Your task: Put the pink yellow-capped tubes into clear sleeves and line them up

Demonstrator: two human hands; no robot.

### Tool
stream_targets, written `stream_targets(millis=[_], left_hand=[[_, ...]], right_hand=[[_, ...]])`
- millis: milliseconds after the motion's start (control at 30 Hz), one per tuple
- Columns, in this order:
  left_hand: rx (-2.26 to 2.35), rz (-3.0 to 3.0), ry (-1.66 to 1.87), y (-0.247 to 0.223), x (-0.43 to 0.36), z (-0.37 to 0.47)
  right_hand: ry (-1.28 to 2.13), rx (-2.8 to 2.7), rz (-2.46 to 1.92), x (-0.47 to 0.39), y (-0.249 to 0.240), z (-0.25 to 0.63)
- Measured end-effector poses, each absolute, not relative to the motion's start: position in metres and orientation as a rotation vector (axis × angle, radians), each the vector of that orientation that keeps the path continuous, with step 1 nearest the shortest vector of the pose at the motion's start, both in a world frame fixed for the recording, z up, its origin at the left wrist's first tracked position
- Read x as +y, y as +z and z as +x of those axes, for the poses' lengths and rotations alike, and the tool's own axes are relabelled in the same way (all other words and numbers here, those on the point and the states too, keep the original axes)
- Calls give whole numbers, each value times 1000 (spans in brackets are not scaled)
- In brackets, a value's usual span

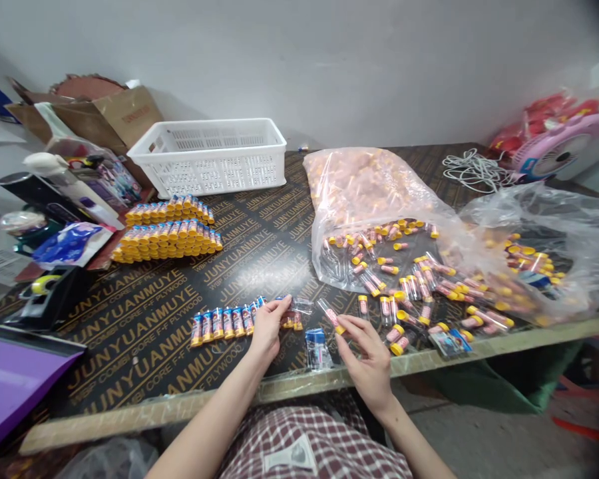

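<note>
My right hand (367,356) pinches a clear tube (331,315) with a pink label and a yellow cap, which leans up and to the left. Left of it, the thumb and fingers of my left hand (268,326) are closed on a small clear plastic sleeve (302,306). Between my hands, near the table edge, lies a stack of flat printed sleeves (318,348). A row of blue-wrapped tubes (228,323) with yellow caps extends leftward from my left hand, which hides part of it. Loose clear tubes (413,289) are spread to the right of my right hand.
A big plastic bag (374,179) of tubes opens toward me, and another clear bag (574,226) lies at right. Behind the stacked wrapped tubes (170,233) stands a white basket (214,169). A tape dispenser (47,293), purple tray (20,386) and pink fan (559,146) sit at the sides.
</note>
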State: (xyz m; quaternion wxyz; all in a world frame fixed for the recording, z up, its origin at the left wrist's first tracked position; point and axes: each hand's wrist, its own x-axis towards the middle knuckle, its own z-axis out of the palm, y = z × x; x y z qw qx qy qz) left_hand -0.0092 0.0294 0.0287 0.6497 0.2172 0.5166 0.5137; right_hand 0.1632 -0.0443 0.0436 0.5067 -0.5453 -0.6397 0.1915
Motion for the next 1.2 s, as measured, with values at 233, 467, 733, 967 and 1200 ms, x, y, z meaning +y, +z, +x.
stream_targets(millis=[233, 467, 733, 967, 1200], left_hand=[[1145, 675, 1174, 24, 25, -6], [935, 623, 1026, 42, 16, 0], [894, 728, 690, 53, 4, 2], [869, 752, 616, 50, -1, 5], [884, 712, 640, 52, -3, 7]], right_hand=[[686, -1644, -1265, -44, 37, 160], [773, -1657, -1224, -38, 30, 159], [755, -1782, -1082, -29, 33, 165], [927, -1797, -981, -31, 32, 167], [903, -1771, -939, -32, 33, 166]])
